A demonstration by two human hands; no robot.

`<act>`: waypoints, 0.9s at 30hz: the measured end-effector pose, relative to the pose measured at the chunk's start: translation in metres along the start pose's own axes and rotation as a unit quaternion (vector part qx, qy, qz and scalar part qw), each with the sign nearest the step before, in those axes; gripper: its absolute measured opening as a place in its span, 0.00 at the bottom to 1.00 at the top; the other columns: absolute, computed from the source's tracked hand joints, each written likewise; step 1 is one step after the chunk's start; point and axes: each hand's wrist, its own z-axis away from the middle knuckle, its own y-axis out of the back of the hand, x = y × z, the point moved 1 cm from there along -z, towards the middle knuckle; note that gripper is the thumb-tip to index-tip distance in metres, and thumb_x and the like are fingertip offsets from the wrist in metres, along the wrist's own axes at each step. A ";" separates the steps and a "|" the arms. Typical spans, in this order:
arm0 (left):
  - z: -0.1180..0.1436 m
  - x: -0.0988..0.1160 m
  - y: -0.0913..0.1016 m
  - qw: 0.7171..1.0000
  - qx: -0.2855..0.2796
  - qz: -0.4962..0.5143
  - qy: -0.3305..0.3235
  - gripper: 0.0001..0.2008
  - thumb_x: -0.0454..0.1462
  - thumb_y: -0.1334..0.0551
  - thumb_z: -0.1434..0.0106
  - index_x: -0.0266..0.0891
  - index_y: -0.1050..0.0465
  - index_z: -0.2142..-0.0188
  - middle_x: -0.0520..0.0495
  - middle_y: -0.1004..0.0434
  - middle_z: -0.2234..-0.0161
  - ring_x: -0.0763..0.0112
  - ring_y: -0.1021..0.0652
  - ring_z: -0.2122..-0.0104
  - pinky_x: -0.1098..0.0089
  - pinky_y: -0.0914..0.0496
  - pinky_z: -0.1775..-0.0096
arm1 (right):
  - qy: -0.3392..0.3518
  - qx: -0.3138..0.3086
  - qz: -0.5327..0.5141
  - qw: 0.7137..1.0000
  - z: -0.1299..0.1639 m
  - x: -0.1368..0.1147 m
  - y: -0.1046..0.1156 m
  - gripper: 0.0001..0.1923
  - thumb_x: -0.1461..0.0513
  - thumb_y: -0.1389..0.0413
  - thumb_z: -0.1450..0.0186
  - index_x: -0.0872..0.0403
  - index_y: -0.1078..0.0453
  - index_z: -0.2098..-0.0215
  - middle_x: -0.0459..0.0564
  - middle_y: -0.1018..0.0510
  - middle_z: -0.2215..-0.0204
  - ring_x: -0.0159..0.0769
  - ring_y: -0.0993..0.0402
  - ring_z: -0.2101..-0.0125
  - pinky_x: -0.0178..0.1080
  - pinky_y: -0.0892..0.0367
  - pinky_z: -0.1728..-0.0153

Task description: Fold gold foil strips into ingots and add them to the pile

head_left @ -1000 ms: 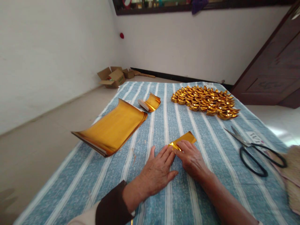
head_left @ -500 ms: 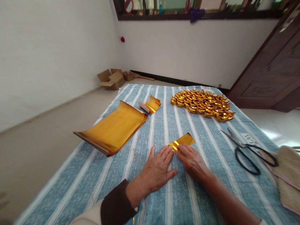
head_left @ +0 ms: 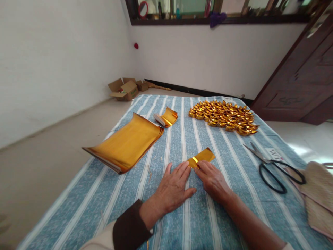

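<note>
A small strip of shiny gold foil paper lies on the striped cloth in front of me. My left hand rests flat with fingers stretched and thumb spread, its fingertips at the strip's left end. On the near edge of the strip, my right hand presses with its fingers bent and close together. The part of the paper under those fingers is hidden. A bright crease band crosses the strip between the two hands.
A stack of gold foil sheets lies to the left, with a smaller gold stack behind it. Many folded gold paper ingots fill the back right. Black-handled scissors lie at right, near a beige cloth item.
The bright band on the gold strip looks narrower. Both hands stay almost in place, the left fingertips slightly nearer the strip's end. The view has shifted a little.
</note>
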 end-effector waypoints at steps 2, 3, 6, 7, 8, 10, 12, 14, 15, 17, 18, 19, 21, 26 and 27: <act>0.000 -0.001 0.000 1.000 -0.003 -0.007 0.013 0.32 0.53 0.47 0.31 0.37 0.44 0.35 0.36 0.44 0.33 0.55 0.41 0.34 0.42 0.53 0.36 | 0.002 0.011 -0.001 1.000 0.000 0.000 -0.001 0.13 0.66 0.55 0.28 0.59 0.28 0.58 0.58 0.27 0.60 0.43 0.30 0.57 0.45 0.28 0.58; 0.000 -0.001 0.000 1.000 -0.001 -0.011 0.017 0.32 0.53 0.47 0.32 0.37 0.44 0.36 0.36 0.44 0.33 0.55 0.41 0.34 0.42 0.54 0.36 | 0.004 0.017 0.001 1.000 0.000 0.001 -0.001 0.13 0.66 0.55 0.28 0.58 0.28 0.59 0.58 0.27 0.60 0.43 0.30 0.57 0.44 0.28 0.58; 0.000 -0.003 0.000 1.000 0.010 -0.021 0.013 0.33 0.55 0.47 0.32 0.37 0.42 0.36 0.36 0.44 0.33 0.53 0.41 0.34 0.40 0.57 0.36 | 0.006 0.027 0.007 1.000 0.000 0.001 -0.002 0.14 0.67 0.56 0.28 0.58 0.28 0.60 0.58 0.27 0.60 0.42 0.30 0.58 0.44 0.28 0.59; 0.001 -0.003 0.000 1.000 0.013 -0.025 0.011 0.33 0.55 0.47 0.32 0.37 0.42 0.37 0.35 0.43 0.33 0.53 0.41 0.34 0.40 0.58 0.36 | 0.004 0.025 0.008 1.000 0.000 0.001 -0.002 0.14 0.67 0.56 0.28 0.57 0.28 0.60 0.58 0.27 0.60 0.42 0.30 0.58 0.44 0.29 0.59; 0.001 -0.004 0.000 0.999 0.015 -0.029 0.012 0.33 0.55 0.47 0.32 0.36 0.42 0.37 0.34 0.43 0.34 0.52 0.41 0.35 0.39 0.58 0.36 | 0.002 0.023 0.010 1.000 0.000 0.001 -0.002 0.14 0.67 0.56 0.28 0.57 0.28 0.60 0.58 0.27 0.59 0.42 0.30 0.57 0.44 0.29 0.59; 0.003 -0.005 0.002 0.999 0.016 -0.036 0.019 0.33 0.56 0.48 0.32 0.35 0.41 0.37 0.33 0.42 0.34 0.50 0.40 0.35 0.37 0.57 0.37 | -0.002 0.020 0.013 1.000 -0.001 0.001 -0.002 0.15 0.68 0.56 0.28 0.57 0.28 0.60 0.58 0.27 0.59 0.42 0.30 0.57 0.44 0.29 0.59; 0.004 -0.006 0.004 0.999 0.017 -0.043 0.029 0.34 0.56 0.49 0.32 0.35 0.41 0.37 0.32 0.41 0.35 0.48 0.39 0.35 0.35 0.56 0.38 | -0.005 0.018 0.012 1.000 -0.001 0.000 -0.002 0.15 0.67 0.56 0.28 0.57 0.28 0.60 0.57 0.27 0.59 0.42 0.30 0.57 0.45 0.29 0.58; 0.006 -0.007 0.005 0.998 0.017 -0.050 0.036 0.33 0.56 0.49 0.32 0.36 0.40 0.37 0.33 0.41 0.35 0.47 0.39 0.36 0.35 0.55 0.38 | -0.006 0.018 0.005 1.000 -0.001 0.000 -0.002 0.15 0.68 0.56 0.28 0.57 0.28 0.60 0.57 0.26 0.59 0.42 0.30 0.56 0.45 0.29 0.58; 0.007 -0.008 0.006 0.998 0.017 -0.055 0.037 0.33 0.57 0.49 0.32 0.36 0.39 0.38 0.33 0.41 0.35 0.47 0.39 0.36 0.35 0.55 0.38 | -0.006 0.018 0.001 1.000 -0.001 0.000 -0.002 0.15 0.68 0.56 0.29 0.57 0.28 0.59 0.57 0.26 0.59 0.42 0.30 0.56 0.45 0.29 0.58; 0.008 -0.009 0.006 0.997 0.017 -0.064 0.038 0.33 0.57 0.49 0.32 0.36 0.39 0.38 0.33 0.41 0.35 0.47 0.39 0.35 0.35 0.55 0.38 | -0.006 0.020 -0.004 1.000 -0.002 0.000 -0.001 0.15 0.68 0.56 0.29 0.57 0.28 0.59 0.57 0.26 0.59 0.42 0.30 0.56 0.44 0.29 0.59; 0.008 -0.009 0.005 0.997 0.019 -0.069 0.039 0.33 0.56 0.49 0.32 0.35 0.38 0.38 0.32 0.41 0.35 0.47 0.40 0.35 0.35 0.55 0.38 | -0.007 0.021 -0.005 1.000 -0.002 0.000 -0.001 0.14 0.68 0.56 0.29 0.57 0.28 0.59 0.57 0.26 0.59 0.42 0.30 0.56 0.44 0.29 0.59; 0.008 -0.009 0.005 0.996 0.023 -0.073 0.041 0.33 0.56 0.49 0.32 0.35 0.38 0.39 0.32 0.41 0.35 0.47 0.40 0.35 0.36 0.55 0.38 | -0.009 0.021 -0.006 1.000 -0.002 0.000 -0.001 0.14 0.68 0.56 0.29 0.57 0.28 0.59 0.57 0.26 0.60 0.42 0.30 0.56 0.44 0.29 0.59; 0.008 -0.010 0.005 0.995 0.031 -0.078 0.048 0.34 0.56 0.49 0.33 0.34 0.37 0.39 0.31 0.41 0.35 0.46 0.40 0.35 0.36 0.55 0.38 | -0.011 0.019 -0.009 1.000 -0.002 0.000 -0.001 0.13 0.68 0.54 0.29 0.56 0.28 0.59 0.56 0.26 0.60 0.42 0.30 0.57 0.43 0.29 0.59; 0.006 -0.009 0.010 0.994 0.023 -0.092 0.062 0.34 0.56 0.45 0.34 0.32 0.34 0.41 0.29 0.43 0.35 0.44 0.41 0.35 0.36 0.52 0.38 | -0.019 0.019 -0.009 1.000 -0.004 -0.002 -0.001 0.13 0.68 0.55 0.29 0.56 0.28 0.61 0.56 0.27 0.61 0.41 0.31 0.59 0.43 0.30 0.60; 0.006 -0.008 0.011 0.993 0.024 -0.097 0.070 0.34 0.56 0.45 0.35 0.31 0.34 0.42 0.28 0.43 0.35 0.44 0.41 0.35 0.36 0.52 0.39 | -0.020 0.018 -0.007 1.000 -0.004 -0.002 -0.001 0.13 0.68 0.55 0.29 0.56 0.28 0.61 0.56 0.27 0.62 0.41 0.31 0.59 0.42 0.30 0.60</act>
